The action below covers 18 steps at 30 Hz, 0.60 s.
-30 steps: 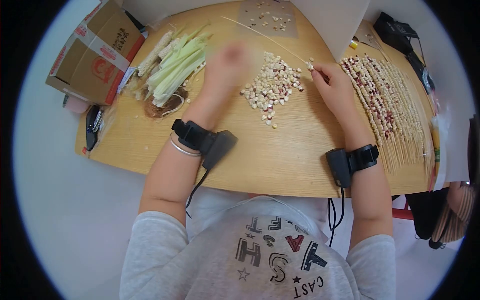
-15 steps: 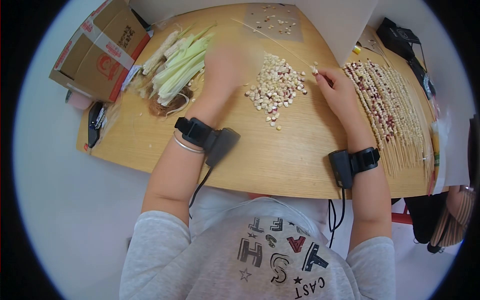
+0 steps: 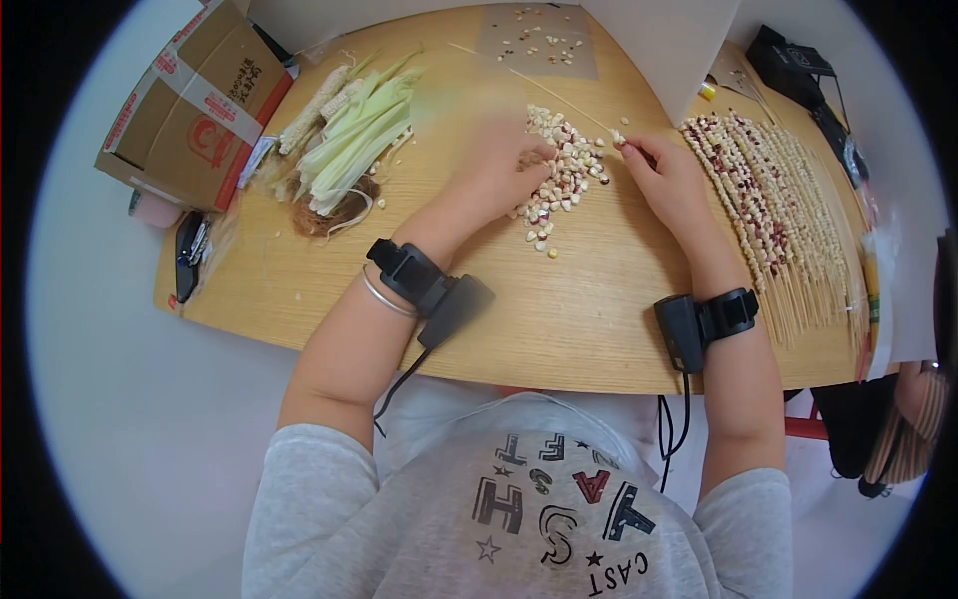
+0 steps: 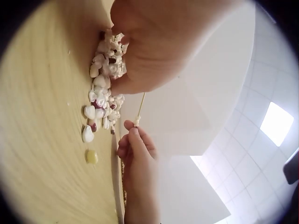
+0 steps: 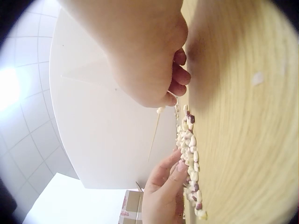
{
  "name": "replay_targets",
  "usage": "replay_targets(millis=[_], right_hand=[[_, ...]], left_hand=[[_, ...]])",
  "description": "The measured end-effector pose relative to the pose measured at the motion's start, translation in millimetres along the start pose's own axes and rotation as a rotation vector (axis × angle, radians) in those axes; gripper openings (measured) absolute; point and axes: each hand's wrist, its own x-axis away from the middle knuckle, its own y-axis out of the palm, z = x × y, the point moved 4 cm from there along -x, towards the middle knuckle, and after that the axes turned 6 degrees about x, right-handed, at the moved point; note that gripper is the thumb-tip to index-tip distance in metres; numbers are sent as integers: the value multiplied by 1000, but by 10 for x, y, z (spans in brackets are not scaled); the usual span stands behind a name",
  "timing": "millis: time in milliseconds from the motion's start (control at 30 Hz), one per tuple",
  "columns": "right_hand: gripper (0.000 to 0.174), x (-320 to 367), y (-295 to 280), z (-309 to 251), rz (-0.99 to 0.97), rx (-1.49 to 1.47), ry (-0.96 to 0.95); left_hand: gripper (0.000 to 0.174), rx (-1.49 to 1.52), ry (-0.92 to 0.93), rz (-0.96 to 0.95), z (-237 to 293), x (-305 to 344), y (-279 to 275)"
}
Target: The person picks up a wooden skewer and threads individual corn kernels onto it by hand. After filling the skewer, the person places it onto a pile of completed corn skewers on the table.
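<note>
In the head view my left hand (image 3: 494, 180) is at the pile of corn kernels (image 3: 569, 180), cream with some dark red ones. The right wrist view shows this hand's thumb and fingertips (image 5: 181, 165) right at the pile's edge; I cannot tell whether they pinch a kernel. To the right of the pile, my right hand (image 3: 671, 182) pinches a thin bamboo skewer (image 3: 564, 102) between thumb and fingers. The skewer slants away to the far left, with a few kernels threaded on it close to the fingertips. Blur hides part of the left hand.
Corn husks (image 3: 354, 150) and bare cobs lie on the left, beside a cardboard box (image 3: 195, 105) and a black stapler (image 3: 188, 255). Rows of kernel-strung skewers (image 3: 768, 200) lie on the right. A clear sheet (image 3: 494, 50) with scattered kernels is at the back, near a white partition (image 3: 664, 50).
My left hand has moved from beside the husks rightward and nearer, onto the kernel pile. The right hand still pinches the skewer in nearly the same place.
</note>
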Motion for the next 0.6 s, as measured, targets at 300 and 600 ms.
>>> replay_targets(millis=[300,600], right_hand=[[23,-11,22,24,-20,19,7],[24,0,2,-14,-20,26,-20]], left_hand=[[15,174,-70,205,-143,-50,-129],[19,637,-330,351,-251,-33,-184]])
